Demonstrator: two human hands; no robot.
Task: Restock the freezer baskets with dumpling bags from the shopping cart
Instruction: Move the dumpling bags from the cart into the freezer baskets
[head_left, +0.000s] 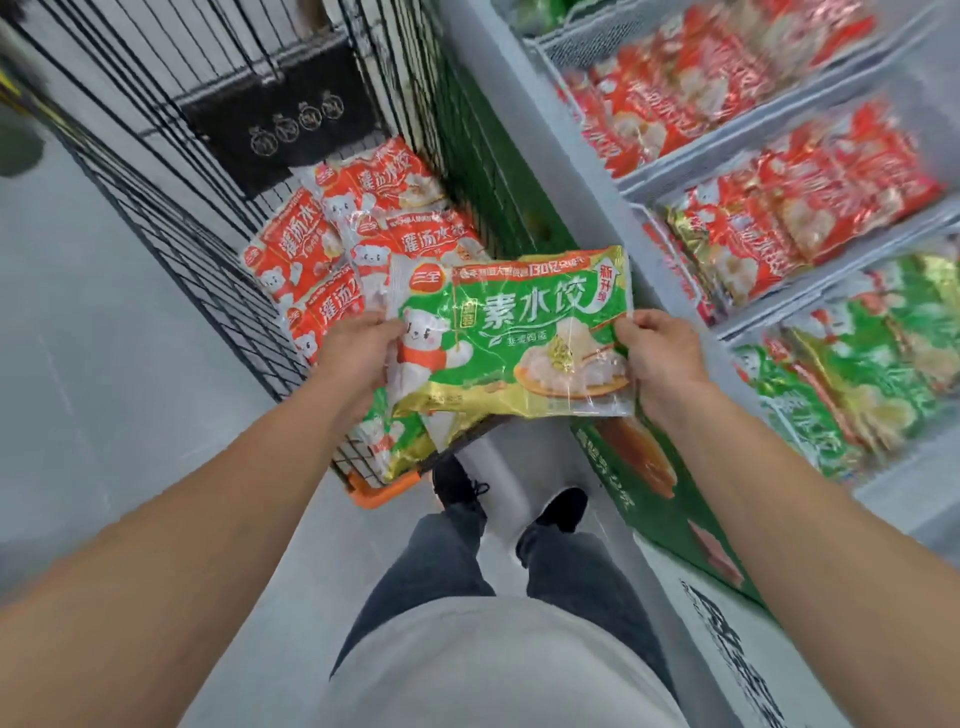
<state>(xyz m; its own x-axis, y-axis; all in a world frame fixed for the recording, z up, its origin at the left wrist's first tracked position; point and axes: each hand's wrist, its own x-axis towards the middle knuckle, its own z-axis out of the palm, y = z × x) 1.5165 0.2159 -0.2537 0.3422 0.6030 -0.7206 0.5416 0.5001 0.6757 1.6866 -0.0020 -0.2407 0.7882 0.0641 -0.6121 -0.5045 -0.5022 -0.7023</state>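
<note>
I hold a green dumpling bag (511, 332) flat between both hands, over the near end of the black wire shopping cart (171, 171). My left hand (358, 353) grips its left edge and my right hand (662, 353) grips its right edge. Below it in the cart lie several red dumpling bags (363, 208) and another green bag (400, 441). To the right, the open freezer holds white baskets (691, 166): the far ones carry red bags (789, 218), the nearest one green bags (852, 374).
The freezer's grey rim (582, 208) runs diagonally between cart and baskets. A green printed panel (660, 499) covers its near front. My feet (561, 509) stand on the grey floor beside an orange cart corner (382, 491).
</note>
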